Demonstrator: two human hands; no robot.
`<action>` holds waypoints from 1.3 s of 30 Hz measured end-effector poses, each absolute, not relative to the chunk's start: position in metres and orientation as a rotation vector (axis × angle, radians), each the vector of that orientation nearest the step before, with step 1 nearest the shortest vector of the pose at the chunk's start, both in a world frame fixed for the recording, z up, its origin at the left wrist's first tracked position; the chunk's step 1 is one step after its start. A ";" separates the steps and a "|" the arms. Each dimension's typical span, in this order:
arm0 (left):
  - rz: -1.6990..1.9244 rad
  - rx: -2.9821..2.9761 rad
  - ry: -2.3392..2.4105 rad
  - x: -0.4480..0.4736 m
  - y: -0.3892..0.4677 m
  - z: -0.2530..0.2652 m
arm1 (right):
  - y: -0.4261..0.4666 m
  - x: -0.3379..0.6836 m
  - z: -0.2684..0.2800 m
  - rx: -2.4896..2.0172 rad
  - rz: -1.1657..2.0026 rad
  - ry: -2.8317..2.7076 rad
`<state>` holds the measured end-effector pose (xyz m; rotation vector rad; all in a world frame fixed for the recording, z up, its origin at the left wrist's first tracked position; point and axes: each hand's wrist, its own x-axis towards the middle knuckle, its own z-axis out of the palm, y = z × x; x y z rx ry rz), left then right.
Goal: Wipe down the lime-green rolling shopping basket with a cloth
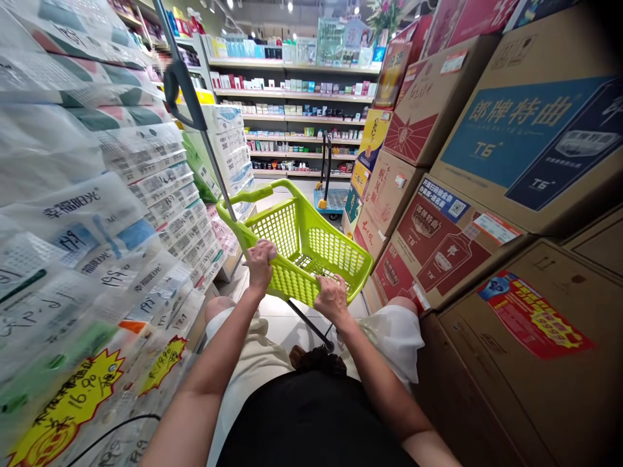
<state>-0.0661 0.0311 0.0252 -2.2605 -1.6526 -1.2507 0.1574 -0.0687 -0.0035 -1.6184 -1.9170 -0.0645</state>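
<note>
A lime-green rolling shopping basket [335, 256] stands tilted in front of my knees, and its slotted inside holds nothing I can see. My left hand [261, 263] is closed on the basket's near rim, close to the foot of the grey pull handle [187, 97], which leans up to the left. Farther right along that rim, my right hand [332, 297] grips the edge with its fingers over the top. Part of a dark rod with a small wheel shows under the basket.
Plastic-wrapped tissue packs [160, 175] are piled high on my left. Stacked cardboard cartons [438, 246] wall the right side. Beyond the basket, a blue hand truck [333, 198] stands on the floor before shelves [292, 91] of small boxed goods.
</note>
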 end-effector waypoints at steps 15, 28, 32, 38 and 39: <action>-1.622 -1.991 -1.641 -0.136 0.098 0.023 | -0.054 0.163 -0.010 -1.531 -0.150 -1.951; -1.831 -1.904 -1.790 -0.142 0.089 -0.018 | -0.053 0.183 -0.011 -1.481 -0.177 -2.005; -1.913 -1.742 -1.700 -0.145 0.109 0.003 | -0.051 0.190 -0.010 -1.511 -0.203 -1.978; -1.914 -1.774 -1.818 -0.131 0.096 -0.026 | -0.052 0.201 -0.008 -1.511 -0.179 -1.973; -1.907 -1.784 -1.883 -0.131 0.088 -0.038 | -0.052 0.203 -0.008 -1.517 -0.179 -1.972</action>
